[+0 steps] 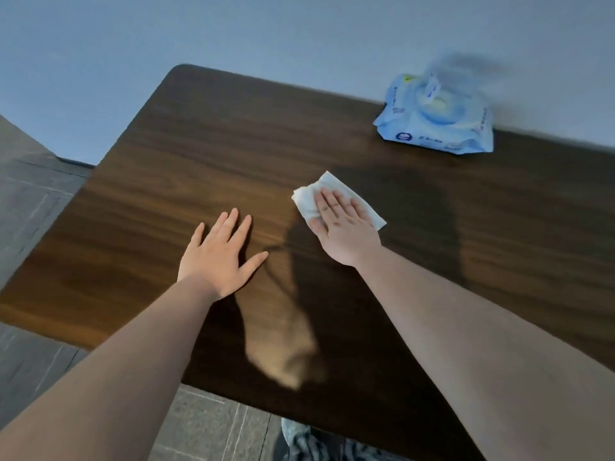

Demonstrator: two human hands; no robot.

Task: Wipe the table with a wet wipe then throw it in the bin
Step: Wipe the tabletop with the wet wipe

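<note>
A white wet wipe (329,184) lies spread on the dark wooden table (199,154) near its middle. My right hand (342,224) presses flat on the wipe with straight fingers, covering its near half. My left hand (223,254) rests flat on the bare wood to the left of the wipe, fingers spread, holding nothing. No bin is in view.
A blue pack of wet wipes (436,124) with its lid flap up sits at the table's far right edge against the grey wall. Grey tiled floor (30,194) shows to the left and below the table's near edge.
</note>
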